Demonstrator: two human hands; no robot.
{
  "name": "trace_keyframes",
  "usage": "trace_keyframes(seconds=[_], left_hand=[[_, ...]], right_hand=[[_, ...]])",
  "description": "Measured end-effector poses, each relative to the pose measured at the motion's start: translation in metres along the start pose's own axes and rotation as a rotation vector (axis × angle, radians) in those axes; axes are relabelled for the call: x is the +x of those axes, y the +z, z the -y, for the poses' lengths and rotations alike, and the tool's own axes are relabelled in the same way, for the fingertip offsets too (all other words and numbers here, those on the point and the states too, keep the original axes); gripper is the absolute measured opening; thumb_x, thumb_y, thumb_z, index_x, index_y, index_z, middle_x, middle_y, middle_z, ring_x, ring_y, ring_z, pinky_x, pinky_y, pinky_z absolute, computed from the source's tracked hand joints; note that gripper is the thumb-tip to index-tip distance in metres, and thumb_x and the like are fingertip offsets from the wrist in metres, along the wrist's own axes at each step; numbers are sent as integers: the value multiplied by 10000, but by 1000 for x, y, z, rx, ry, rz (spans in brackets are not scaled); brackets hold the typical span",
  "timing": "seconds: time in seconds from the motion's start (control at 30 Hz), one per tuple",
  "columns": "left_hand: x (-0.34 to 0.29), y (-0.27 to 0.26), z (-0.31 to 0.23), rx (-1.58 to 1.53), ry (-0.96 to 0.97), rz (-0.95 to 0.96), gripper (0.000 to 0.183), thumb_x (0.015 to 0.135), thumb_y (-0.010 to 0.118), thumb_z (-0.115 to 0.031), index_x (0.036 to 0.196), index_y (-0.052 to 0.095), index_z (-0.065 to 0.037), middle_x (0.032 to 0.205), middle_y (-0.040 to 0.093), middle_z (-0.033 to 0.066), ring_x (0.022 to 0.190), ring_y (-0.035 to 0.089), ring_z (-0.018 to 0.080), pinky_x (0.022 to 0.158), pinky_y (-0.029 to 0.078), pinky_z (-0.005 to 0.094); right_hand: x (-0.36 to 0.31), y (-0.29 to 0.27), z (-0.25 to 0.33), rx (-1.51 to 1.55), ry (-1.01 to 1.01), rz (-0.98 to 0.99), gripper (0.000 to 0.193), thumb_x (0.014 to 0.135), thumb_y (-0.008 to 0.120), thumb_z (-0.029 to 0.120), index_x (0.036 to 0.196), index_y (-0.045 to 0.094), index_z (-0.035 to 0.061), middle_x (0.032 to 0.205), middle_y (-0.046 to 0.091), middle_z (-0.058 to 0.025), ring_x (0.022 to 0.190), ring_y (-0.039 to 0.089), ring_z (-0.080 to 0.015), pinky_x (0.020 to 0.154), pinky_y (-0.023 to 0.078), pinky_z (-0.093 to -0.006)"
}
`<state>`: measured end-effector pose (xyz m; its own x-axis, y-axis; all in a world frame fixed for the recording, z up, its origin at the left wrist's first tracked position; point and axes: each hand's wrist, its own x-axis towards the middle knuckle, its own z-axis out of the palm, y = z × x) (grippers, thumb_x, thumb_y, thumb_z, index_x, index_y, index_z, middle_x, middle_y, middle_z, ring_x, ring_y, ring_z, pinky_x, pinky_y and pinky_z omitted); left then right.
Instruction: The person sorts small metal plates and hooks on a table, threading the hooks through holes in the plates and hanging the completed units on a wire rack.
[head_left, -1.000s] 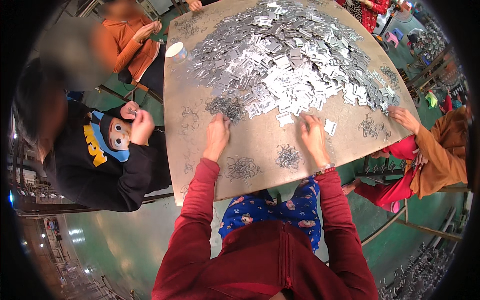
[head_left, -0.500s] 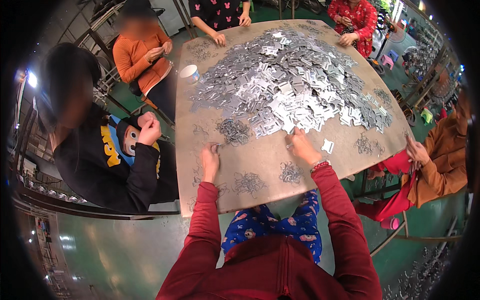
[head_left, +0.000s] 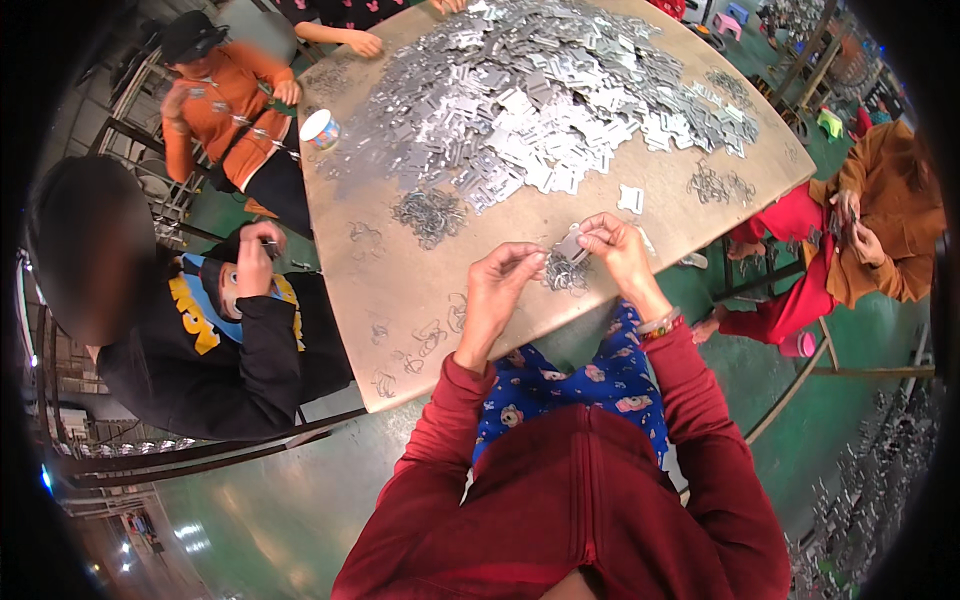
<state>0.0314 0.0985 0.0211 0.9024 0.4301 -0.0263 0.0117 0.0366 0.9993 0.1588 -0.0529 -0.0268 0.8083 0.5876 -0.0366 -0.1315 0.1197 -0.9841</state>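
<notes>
Since the earlier frame, the bare left hand [head_left: 497,284] and bare right hand [head_left: 624,252] have been brought together above the near edge of the brown metal-topped surface [head_left: 395,290]; the right has been moved away from the heap's front edge.

Nearest, blue patterned trousers [head_left: 520,405] are seen beneath dark red sleeves [head_left: 445,415]. A flat silver metal plate with notched edges [head_left: 571,243] is pinched in the right hand's grip, between the two hands and raised over a small tangled pile of thin grey wire pieces [head_left: 567,275]. The left hand's grip is closed at the fingertips, just beside the plate; whether a wire piece is held there cannot be told.

The step in hand is judged to be the working of a small part onto the plate. For the next move, a steady right hold seems to be called for, with the left fingertips lined up to the plate's edge.

Farther in, a darker wire pile [head_left: 429,217] is set to the left, another wire pile [head_left: 712,184] to the right, and a single loose silver plate [head_left: 630,199] lies apart between them. Beyond is spread a large heap of similar silver plates [head_left: 540,120], with a white and blue cup [head_left: 320,130] stood at its left. Around the surface, co-workers are seated, one in a black sweatshirt [head_left: 215,375], one in an orange jacket [head_left: 220,110], one in brown [head_left: 890,225].
</notes>
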Motion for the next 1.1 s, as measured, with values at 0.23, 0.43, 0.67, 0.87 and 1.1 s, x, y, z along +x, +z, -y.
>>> trace_keyframes(seconds=[0.23, 0.43, 0.67, 0.87, 1.1], left_hand=[[7, 31, 16, -13, 57, 105, 141, 827, 638, -82, 946, 646, -7, 928, 622, 37, 864, 560, 106, 781, 449, 248], [12, 39, 17, -96, -29, 88, 127, 846, 610, -66, 942, 606, 17, 910, 619, 56, 834, 556, 101, 759, 462, 238], [-8, 46, 6, -12, 6, 38, 101, 891, 520, -51, 933, 548, 36, 941, 631, 108, 891, 580, 132, 823, 448, 253], [-41, 49, 6, -15, 89, 43, 66, 884, 521, -24, 927, 555, 15, 947, 629, 93, 895, 574, 134, 846, 442, 269], [-50, 65, 7, 13, 95, 112, 47, 873, 522, 11, 911, 548, 21, 948, 617, 105, 922, 578, 155, 853, 451, 285]], right_hand=[[-48, 19, 9, 70, -48, -102, 91, 831, 563, -31, 910, 546, 10, 800, 590, -9, 744, 501, -51, 663, 399, -196], [-52, 23, 8, 33, -156, -185, 96, 833, 544, -40, 913, 545, 13, 788, 587, -10, 766, 522, -63, 680, 408, -197], [-60, 15, 26, -328, -273, -174, 101, 840, 561, 39, 930, 583, -2, 825, 639, -49, 795, 572, -90, 714, 446, -230], [6, -73, 15, -678, -117, -361, 361, 794, 641, 205, 1113, 589, 43, 920, 586, -156, 849, 576, -266, 767, 458, -340], [49, -90, -15, -1106, -227, -419, 303, 666, 735, 40, 879, 521, 20, 917, 551, -166, 900, 539, -307, 740, 461, -373]])
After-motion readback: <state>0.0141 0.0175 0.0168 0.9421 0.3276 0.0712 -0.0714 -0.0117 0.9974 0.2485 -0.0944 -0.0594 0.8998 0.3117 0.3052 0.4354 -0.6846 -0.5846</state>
